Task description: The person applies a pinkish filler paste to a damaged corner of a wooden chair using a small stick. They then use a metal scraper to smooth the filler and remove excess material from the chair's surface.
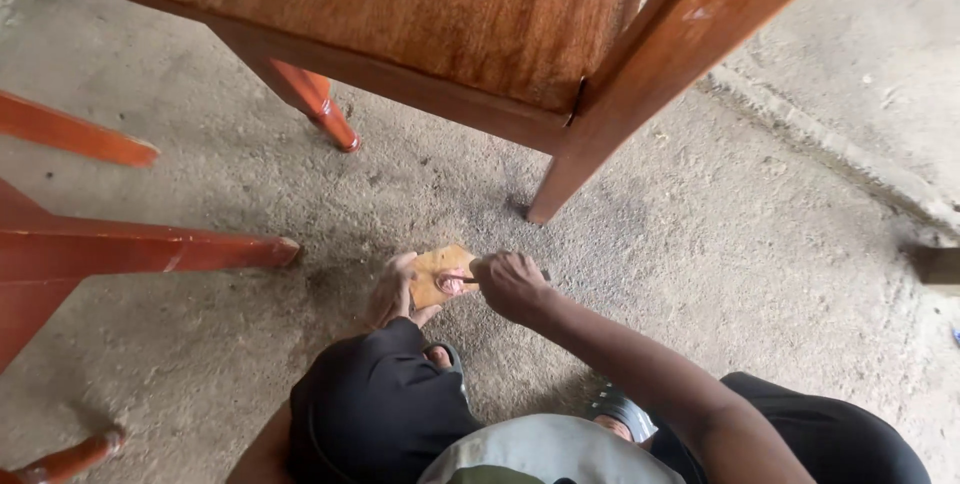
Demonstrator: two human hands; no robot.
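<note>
A: Concrete floor [760, 244], grey and gritty, fills most of the frame. Above it, across the top centre, we see the brown wooden chair [450, 14], its legs standing on the floor.

B: And red-brown furniture legs [120, 249] poke in from the left edge.

A: Lower centre, we crouch with our dark-clad knees and sandalled feet just behind the work. Our left hand [392, 289] wraps round the edge of a small wooden piece [430, 272], pinning it on the floor.

B: Our right hand [510, 284] is closed around a thin tool [470, 280]; what kind, we cannot tell. Its tip meets the piece right beside our left fingers.

A: That is the risk, we judge. The piece is small and rests on loose grit, so a hard push could make it skid, and the tip could slip onto our fingers.
</note>
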